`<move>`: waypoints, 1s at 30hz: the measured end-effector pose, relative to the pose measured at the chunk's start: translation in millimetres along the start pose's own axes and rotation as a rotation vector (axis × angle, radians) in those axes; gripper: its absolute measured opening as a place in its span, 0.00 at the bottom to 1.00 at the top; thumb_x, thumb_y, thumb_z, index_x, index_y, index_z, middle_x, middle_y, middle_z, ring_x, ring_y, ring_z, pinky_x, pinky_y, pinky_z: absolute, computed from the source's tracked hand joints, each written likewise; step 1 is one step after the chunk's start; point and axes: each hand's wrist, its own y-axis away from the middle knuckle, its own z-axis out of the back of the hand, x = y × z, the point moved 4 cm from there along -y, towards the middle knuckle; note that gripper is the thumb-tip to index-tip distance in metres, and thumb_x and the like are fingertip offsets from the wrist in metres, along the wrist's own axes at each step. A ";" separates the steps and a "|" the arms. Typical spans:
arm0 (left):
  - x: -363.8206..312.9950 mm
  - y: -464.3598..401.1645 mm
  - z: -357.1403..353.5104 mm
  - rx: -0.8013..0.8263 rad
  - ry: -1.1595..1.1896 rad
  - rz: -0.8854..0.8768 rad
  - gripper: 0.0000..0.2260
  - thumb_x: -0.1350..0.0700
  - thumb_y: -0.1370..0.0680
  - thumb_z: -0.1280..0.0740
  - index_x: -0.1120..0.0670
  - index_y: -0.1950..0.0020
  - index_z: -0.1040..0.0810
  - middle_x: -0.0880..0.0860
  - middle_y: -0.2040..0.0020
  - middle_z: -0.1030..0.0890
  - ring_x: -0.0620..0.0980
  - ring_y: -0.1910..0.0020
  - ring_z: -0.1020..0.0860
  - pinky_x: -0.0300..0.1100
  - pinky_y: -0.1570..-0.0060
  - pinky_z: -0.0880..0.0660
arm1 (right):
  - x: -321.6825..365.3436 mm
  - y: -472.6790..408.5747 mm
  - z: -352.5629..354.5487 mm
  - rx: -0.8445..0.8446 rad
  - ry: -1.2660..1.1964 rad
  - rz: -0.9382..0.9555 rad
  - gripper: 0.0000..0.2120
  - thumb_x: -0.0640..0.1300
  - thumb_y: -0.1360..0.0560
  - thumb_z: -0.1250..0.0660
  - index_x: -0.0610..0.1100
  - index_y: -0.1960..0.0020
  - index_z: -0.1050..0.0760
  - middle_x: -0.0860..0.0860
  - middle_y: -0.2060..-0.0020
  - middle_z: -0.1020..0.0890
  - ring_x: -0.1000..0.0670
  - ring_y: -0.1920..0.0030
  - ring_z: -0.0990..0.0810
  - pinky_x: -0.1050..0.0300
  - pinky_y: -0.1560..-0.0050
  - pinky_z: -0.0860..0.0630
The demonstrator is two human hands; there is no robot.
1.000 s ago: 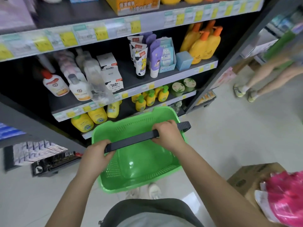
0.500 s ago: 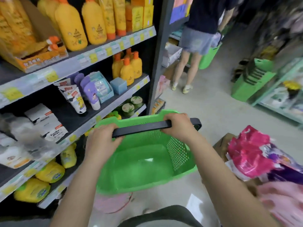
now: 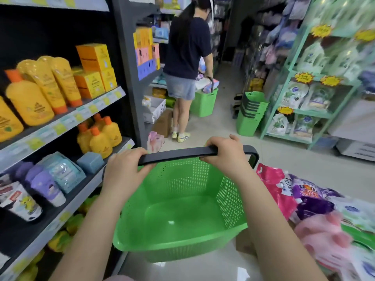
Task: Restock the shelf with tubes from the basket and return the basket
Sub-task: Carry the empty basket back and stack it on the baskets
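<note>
Head view is showing the left hand (image 3: 126, 171) and the right hand (image 3: 225, 155) both curling their fingers around the dark grey plastic handle (image 3: 178, 155) of an empty green perforated plastic basket (image 3: 182, 216), which is hanging in the aisle beside the dark shelf (image 3: 67, 191) holding upright white and purple tubes (image 3: 43, 186).

**Hardly any print is legible**

A white refill pouch (image 3: 293, 94) on the mint-green rack (image 3: 288, 110) carries a number that looks like "720". The shelf price tags (image 3: 95, 107), yellow starburst signs (image 3: 304, 77), orange boxes (image 3: 93, 57) and purple bag (image 3: 308, 191) show print too blurred to read.
</note>
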 end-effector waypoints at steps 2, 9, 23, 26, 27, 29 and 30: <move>-15.7 -17.9 -11.1 -0.007 0.009 -0.035 0.10 0.50 0.28 0.30 0.52 0.49 0.21 0.49 0.58 0.20 0.54 0.55 0.23 0.46 0.56 0.32 | -17.5 -5.3 13.6 -0.061 0.012 -0.011 0.10 0.49 0.32 0.26 0.47 0.54 0.23 0.54 0.62 0.20 0.49 0.56 0.23 0.54 0.33 0.46; -71.5 -70.3 -52.0 -0.102 -0.048 -0.132 0.10 0.55 0.29 0.28 0.54 0.50 0.20 0.51 0.56 0.18 0.55 0.54 0.21 0.50 0.52 0.34 | -78.7 -22.5 53.6 -0.274 0.045 -0.013 0.09 0.47 0.34 0.25 0.47 0.57 0.20 0.53 0.62 0.17 0.48 0.58 0.21 0.50 0.34 0.44; -137.7 -157.4 -121.4 -0.228 0.037 -0.206 0.11 0.58 0.35 0.24 0.55 0.54 0.18 0.51 0.58 0.17 0.55 0.55 0.21 0.47 0.49 0.39 | -182.6 -75.1 86.9 -0.411 0.125 -0.005 0.09 0.47 0.35 0.24 0.47 0.56 0.20 0.54 0.62 0.17 0.49 0.59 0.20 0.51 0.32 0.47; -143.2 -183.6 -136.0 -0.215 0.064 -0.219 0.10 0.54 0.33 0.27 0.54 0.54 0.18 0.51 0.56 0.17 0.54 0.54 0.21 0.47 0.47 0.37 | -200.7 -94.9 86.9 -0.406 0.140 -0.027 0.11 0.47 0.35 0.24 0.47 0.54 0.19 0.54 0.61 0.16 0.50 0.59 0.19 0.48 0.31 0.46; -144.3 -192.9 -141.0 -0.199 0.078 -0.215 0.10 0.55 0.33 0.26 0.54 0.53 0.18 0.51 0.56 0.17 0.54 0.53 0.21 0.49 0.45 0.36 | -205.7 -102.3 86.9 -0.406 0.140 -0.035 0.11 0.47 0.35 0.24 0.46 0.54 0.19 0.53 0.61 0.16 0.50 0.58 0.18 0.48 0.31 0.46; -144.6 -213.0 -150.6 -0.177 0.097 -0.215 0.12 0.57 0.34 0.24 0.55 0.52 0.18 0.52 0.55 0.17 0.55 0.52 0.22 0.52 0.45 0.33 | -213.5 -118.4 87.1 -0.418 0.149 -0.040 0.12 0.46 0.35 0.23 0.45 0.53 0.19 0.52 0.60 0.16 0.49 0.58 0.18 0.48 0.31 0.47; -143.7 -224.0 -155.2 -0.169 0.108 -0.220 0.12 0.58 0.34 0.24 0.55 0.52 0.18 0.52 0.55 0.18 0.55 0.52 0.22 0.54 0.45 0.32 | -217.1 -127.1 87.3 -0.425 0.159 -0.040 0.12 0.45 0.36 0.23 0.45 0.53 0.19 0.52 0.60 0.16 0.49 0.58 0.18 0.48 0.31 0.47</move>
